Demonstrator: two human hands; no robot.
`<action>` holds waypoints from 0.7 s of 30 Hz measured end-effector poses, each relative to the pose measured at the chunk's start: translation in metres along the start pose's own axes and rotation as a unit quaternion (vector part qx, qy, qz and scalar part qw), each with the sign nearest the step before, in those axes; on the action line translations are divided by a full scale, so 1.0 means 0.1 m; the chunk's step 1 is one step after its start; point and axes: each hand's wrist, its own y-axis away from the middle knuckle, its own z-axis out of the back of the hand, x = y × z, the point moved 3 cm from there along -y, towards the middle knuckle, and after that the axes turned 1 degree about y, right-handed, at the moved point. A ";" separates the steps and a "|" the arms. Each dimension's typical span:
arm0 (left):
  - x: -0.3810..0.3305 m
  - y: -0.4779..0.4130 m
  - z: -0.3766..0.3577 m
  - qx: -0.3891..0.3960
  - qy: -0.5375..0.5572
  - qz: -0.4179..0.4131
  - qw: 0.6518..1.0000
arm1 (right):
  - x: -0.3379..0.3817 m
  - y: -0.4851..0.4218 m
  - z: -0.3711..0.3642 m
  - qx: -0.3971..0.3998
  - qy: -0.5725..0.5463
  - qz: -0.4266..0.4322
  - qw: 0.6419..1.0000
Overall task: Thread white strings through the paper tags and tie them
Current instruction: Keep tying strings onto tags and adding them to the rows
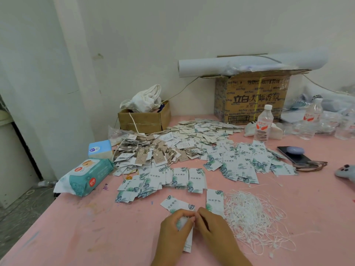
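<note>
On the pink bench [96,237]: white paper tag [189,241], green leaf print, pinched by curled fingers of left hand [173,226] and right hand [211,225]. Rear carton [251,98] printed "立白".

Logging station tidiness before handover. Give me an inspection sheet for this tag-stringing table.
Surface: pink table, paint-flecked.
Job's things: leaf-print tags heaped mid-table; white strings piled right of the hands; held tag.
Clutter: wipes pack, blue box, water bottle, phone, small cardboard box, large cardboard box.
Hands: left hand grips the held tag; right hand fingertips at its top, their pinch hidden.
Cables: thin cord along the wall.
Surroundings: white wall.
</note>
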 end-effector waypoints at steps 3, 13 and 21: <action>0.01 0.00 0.00 -0.002 -0.006 0.001 1.000 | -0.01 0.00 -0.01 0.000 0.006 0.004 1.000; 0.02 -0.02 0.00 -0.007 -0.030 0.004 1.000 | -0.03 -0.01 -0.02 0.005 0.012 -0.004 1.000; 0.03 0.00 -0.01 -0.006 -0.039 0.019 0.999 | 0.00 -0.01 -0.01 0.007 0.023 -0.009 1.000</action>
